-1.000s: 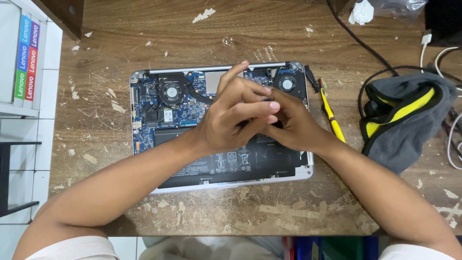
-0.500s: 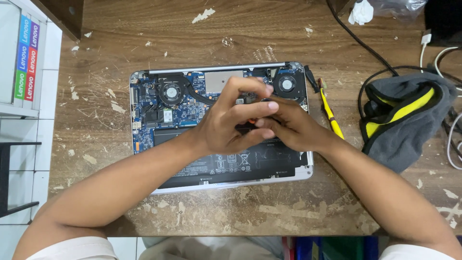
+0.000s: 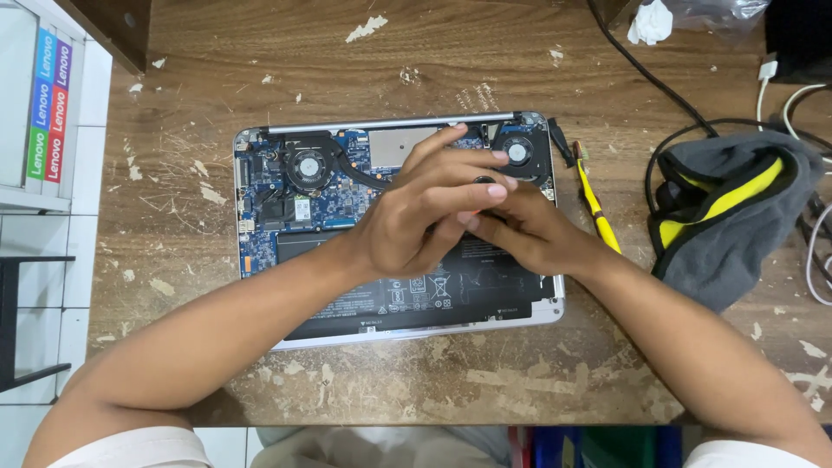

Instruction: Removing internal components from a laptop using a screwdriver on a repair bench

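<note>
An open laptop (image 3: 286,199) lies bottom-up on the wooden table, its cover off, showing a blue circuit board, two fans and a black battery (image 3: 485,290). My left hand (image 3: 425,208) lies over the middle of the board with its fingers stretched to the right and apart. My right hand (image 3: 533,234) sits just under it, fingertips tucked beneath the left fingers. A small dark part (image 3: 482,181) shows between the fingers of both hands; I cannot tell which hand grips it.
A yellow-handled tool (image 3: 598,212) lies right of the laptop. A grey and yellow cloth (image 3: 728,217) and black cables (image 3: 659,87) are at the right. White shelving (image 3: 43,113) stands left of the table. The table edge (image 3: 433,420) is near me.
My left hand's fingers have turned from pointing toward the hinge to stretching right over the right hand's fingertips. Both hands stay over the board's middle.
</note>
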